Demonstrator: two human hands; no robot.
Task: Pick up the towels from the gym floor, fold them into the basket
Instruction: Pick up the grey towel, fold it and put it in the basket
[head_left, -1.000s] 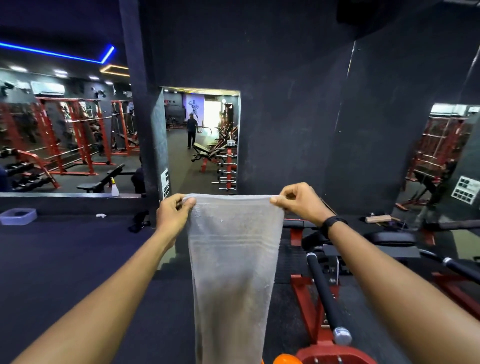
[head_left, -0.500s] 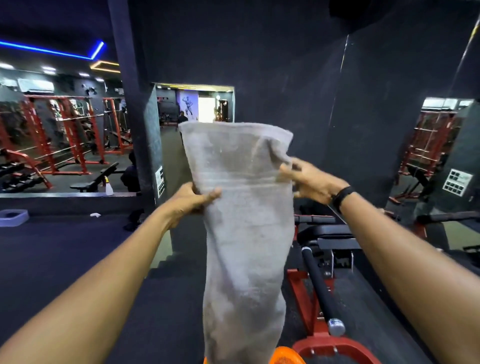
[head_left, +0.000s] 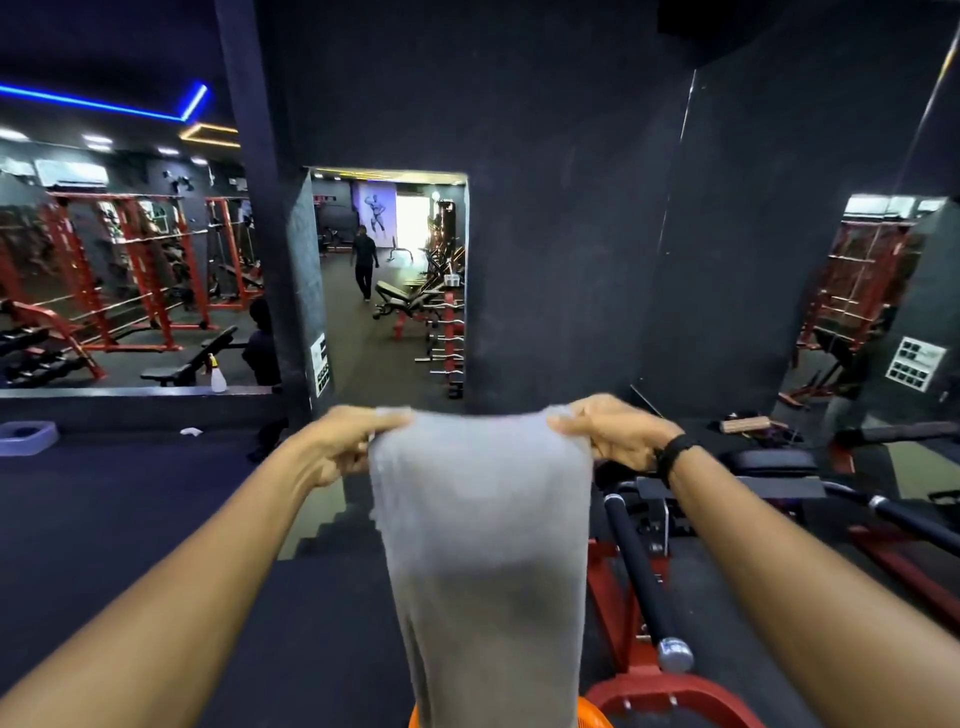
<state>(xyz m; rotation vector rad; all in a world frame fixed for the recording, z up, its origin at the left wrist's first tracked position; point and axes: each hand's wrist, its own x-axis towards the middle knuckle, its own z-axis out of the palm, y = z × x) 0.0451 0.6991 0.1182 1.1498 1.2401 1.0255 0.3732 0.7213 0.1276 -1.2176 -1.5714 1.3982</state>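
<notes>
Red weight bench frame (head_left: 618, 597) near right w/ black padded bar (head_left: 636, 571). Spray bottle (head_left: 217, 375) far left on ledge, pale tub (head_left: 28, 437) on floor beside. Person walking (head_left: 363, 262) far thru doorway. Red racks (head_left: 130, 270) far left.

One view only, from a wide-angle camera on the person's head, facing forward and slightly down across the gym. It sits close behind the towel (head_left: 480, 525), which hangs at centre frame with both forearms running in from the lower corners to its top edge. Beyond the towel a dark wall (head_left: 571, 208) faces the camera, with a doorway (head_left: 389, 280) above and left of the towel opening onto a far room. Left of the towel lies a mirror (head_left: 124, 280) with red racks, right of it a black bar (head_left: 641, 577). Straight lines bow toward the frame edges. The bottom edge cuts off an orange rim under the towel.
</notes>
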